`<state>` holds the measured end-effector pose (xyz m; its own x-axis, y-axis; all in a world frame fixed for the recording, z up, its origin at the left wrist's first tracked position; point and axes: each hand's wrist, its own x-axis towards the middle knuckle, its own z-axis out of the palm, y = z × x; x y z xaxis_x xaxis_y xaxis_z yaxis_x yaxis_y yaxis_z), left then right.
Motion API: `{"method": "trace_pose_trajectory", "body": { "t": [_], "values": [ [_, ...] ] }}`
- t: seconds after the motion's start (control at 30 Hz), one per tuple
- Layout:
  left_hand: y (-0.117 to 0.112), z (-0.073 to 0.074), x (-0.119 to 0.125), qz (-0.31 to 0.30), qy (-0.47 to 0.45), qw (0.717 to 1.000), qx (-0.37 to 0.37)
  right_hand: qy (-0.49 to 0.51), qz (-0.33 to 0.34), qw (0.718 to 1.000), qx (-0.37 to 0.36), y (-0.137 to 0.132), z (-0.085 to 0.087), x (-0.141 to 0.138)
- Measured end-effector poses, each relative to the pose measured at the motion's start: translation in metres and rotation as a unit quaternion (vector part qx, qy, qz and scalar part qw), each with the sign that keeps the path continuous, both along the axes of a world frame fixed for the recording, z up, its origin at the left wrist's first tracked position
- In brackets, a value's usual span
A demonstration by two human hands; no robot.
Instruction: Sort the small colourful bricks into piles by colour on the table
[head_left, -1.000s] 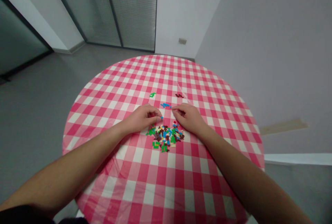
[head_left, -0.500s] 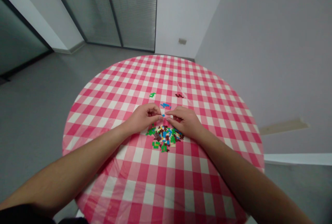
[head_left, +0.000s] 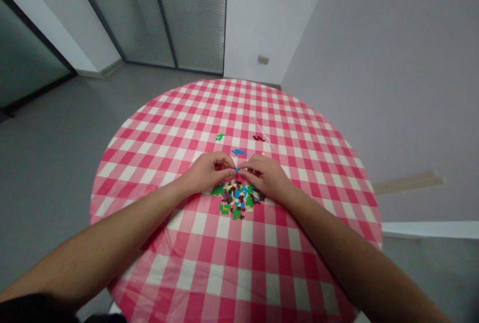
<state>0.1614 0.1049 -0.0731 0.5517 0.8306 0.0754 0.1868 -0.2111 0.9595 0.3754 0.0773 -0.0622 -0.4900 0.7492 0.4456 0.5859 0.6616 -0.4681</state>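
One round worktop (head_left: 239, 248) with pink checked cloth carries a heap of toy bricks (head_left: 237, 198); just above it, stretched forward, the left hand (head_left: 207, 172) and the right hand (head_left: 265, 177) almost touch, both grips pressed together, pinching one small blue brick (head_left: 237, 169) between them

A small blue plastic brick (head_left: 237, 169) is mostly concealed by the left hand (head_left: 206, 172) and right hand (head_left: 267, 177); individual pieces in the multicoloured plastic brick pile (head_left: 236, 199) are too small to be identified.
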Motion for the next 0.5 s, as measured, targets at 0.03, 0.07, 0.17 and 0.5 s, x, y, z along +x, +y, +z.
{"method": "trace_pose_trajectory", "body": {
  "t": [0.03,0.07,0.17,0.5],
  "values": [
    [0.0,0.001,0.0,0.012,0.009,1.0,0.015,0.001,-0.002,1.0,0.002,0.0,0.0,0.0],
    [0.0,0.002,-0.001,0.024,0.022,0.999,0.032,0.001,-0.005,1.0,0.001,0.0,0.0,0.0],
    [0.0,0.005,-0.002,0.044,0.058,0.994,0.084,-0.002,-0.012,1.0,-0.009,0.0,0.001,0.0],
    [0.0,0.012,-0.001,0.027,0.054,0.988,0.146,-0.015,-0.022,0.998,-0.062,-0.001,0.006,-0.002]
  ]
}}
